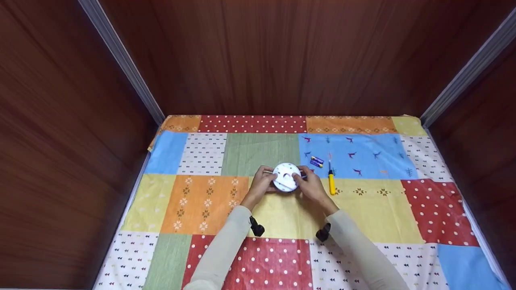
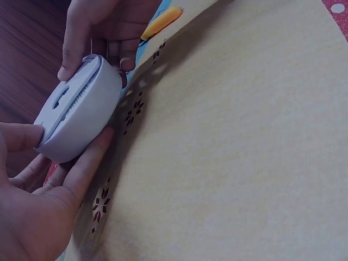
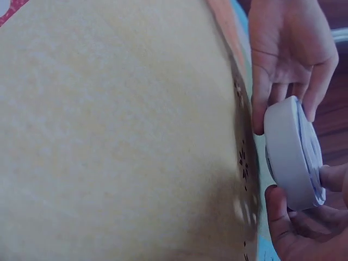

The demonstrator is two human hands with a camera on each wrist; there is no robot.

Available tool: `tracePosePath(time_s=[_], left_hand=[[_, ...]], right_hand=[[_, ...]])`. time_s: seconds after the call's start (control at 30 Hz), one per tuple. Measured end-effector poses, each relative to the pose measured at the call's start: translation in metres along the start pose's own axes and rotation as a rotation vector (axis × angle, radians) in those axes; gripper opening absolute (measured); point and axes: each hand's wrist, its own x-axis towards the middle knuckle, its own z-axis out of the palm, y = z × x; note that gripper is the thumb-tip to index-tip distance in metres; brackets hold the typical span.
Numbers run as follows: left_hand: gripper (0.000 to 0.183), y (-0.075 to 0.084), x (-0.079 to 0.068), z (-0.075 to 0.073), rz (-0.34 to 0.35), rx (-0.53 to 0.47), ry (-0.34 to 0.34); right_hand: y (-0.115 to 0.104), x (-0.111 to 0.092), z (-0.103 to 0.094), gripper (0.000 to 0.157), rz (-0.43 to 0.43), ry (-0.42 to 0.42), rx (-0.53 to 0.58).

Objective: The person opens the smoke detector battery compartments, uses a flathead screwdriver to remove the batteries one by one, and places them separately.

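A white round, disc-shaped device (image 1: 285,170) is held between both hands above the cloth, its face with a central opening and a straight slot turned up. My left hand (image 1: 261,184) grips its left edge, thumb on the face and fingers beneath. On the opposite edge, my right hand (image 1: 311,187) holds it in the same way. The left wrist view shows the device's (image 2: 89,117) smooth side wall and a ridged strip inside the slot. In the right wrist view, the device (image 3: 285,152) is seen edge-on; its underside is hidden.
Two small purple batteries (image 1: 317,162) lie side by side beyond the right hand. To their right is a yellow-handled screwdriver (image 1: 331,183), shaft pointing away. A patchwork cloth (image 1: 354,217) covers the table, and brown wood-look panels (image 1: 258,60) enclose its back and sides.
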Motion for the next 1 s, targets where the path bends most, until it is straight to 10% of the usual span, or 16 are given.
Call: tracePosePath(time_s=[0.5, 1.0], left_hand=[[0.042, 0.0015, -0.0014, -0.0011, 0.005, 0.01, 0.003], [0.042, -0.0016, 0.0012, 0.0002, 0.0, -0.027, -0.027]], right_hand=[[0.0047, 0.0052, -0.0028, 0.042, 0.056, -0.051, 0.301], [0.0077, 0.0019, -0.002, 0.039, 0.078, -0.056, 0.374]])
